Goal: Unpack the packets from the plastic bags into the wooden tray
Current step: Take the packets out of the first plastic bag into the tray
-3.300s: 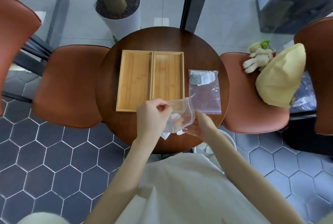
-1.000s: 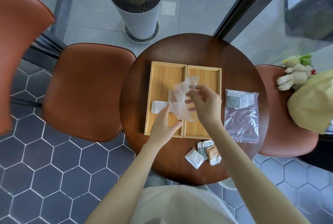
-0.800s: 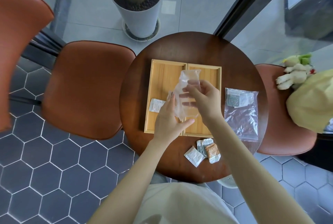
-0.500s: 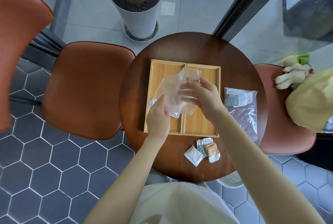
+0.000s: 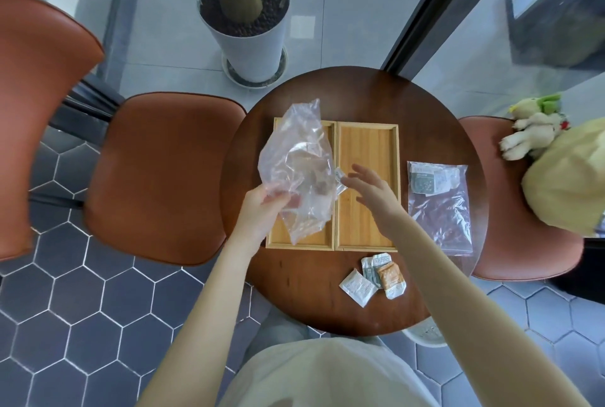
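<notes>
The round counter (image 5: pixel 294 282) carries the wooden tray (image 5: pixel 368 141) at its middle so both hands reach it. A full plastic bag (image 5: pixel 440 206) waits by the right edge. The left hand (image 5: pixel 262 210) clamps a crumpled bag (image 5: pixel 299 164) above the tray's left compartment, likely shaking it out; the right hand (image 5: pixel 371 192) hovers open alongside. Three packets (image 5: pixel 373 274) lie near the front edge.

The left hand (image 5: pixel 262 210) grips a crumpled plastic bag (image 5: pixel 299 170) above the wooden tray (image 5: pixel 366 184). The right hand (image 5: pixel 373 193) hovers spread over the tray's right compartment
</notes>
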{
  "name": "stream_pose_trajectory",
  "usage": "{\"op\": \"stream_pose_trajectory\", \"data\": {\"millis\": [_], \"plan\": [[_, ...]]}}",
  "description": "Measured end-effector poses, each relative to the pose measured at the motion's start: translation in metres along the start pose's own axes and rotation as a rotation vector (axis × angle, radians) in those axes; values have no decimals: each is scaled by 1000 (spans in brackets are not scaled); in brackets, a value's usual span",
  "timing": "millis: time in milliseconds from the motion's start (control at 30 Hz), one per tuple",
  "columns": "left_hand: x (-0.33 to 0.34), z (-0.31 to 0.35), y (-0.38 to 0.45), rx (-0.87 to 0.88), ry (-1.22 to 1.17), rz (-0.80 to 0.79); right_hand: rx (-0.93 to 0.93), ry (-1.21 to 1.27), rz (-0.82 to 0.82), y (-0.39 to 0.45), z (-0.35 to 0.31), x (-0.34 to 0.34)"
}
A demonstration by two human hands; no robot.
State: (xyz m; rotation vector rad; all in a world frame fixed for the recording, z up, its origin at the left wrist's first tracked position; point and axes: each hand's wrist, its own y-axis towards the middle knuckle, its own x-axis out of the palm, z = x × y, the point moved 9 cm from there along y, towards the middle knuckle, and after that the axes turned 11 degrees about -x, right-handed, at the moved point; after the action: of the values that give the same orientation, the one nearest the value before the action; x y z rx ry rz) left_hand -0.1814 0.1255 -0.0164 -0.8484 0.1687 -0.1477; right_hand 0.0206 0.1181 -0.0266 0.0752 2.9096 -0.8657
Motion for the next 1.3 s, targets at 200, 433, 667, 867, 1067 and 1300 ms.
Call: {"op": "stream_pose_trajectory", "data": {"millis": [200, 433, 667, 867, 1067, 1300], "plan": [[2, -21, -2, -171, -56, -179, 111, 210, -204, -18, 25, 20], [-9, -38, 1, -137, -115, -15, 92, 206, -3, -40, 37, 10], [10, -59, -1, -160, -16, -122, 88, 218, 45, -59, 49, 8], [44, -15, -12, -11, 106, -166, 27, 160, 127, -56, 37, -25], [99, 26, 2, 47, 143, -186, -40, 117, 410, -37, 26, -88], [182, 75, 23, 247, 306, -134, -99, 19, 579, -4, 17, -173]]}}
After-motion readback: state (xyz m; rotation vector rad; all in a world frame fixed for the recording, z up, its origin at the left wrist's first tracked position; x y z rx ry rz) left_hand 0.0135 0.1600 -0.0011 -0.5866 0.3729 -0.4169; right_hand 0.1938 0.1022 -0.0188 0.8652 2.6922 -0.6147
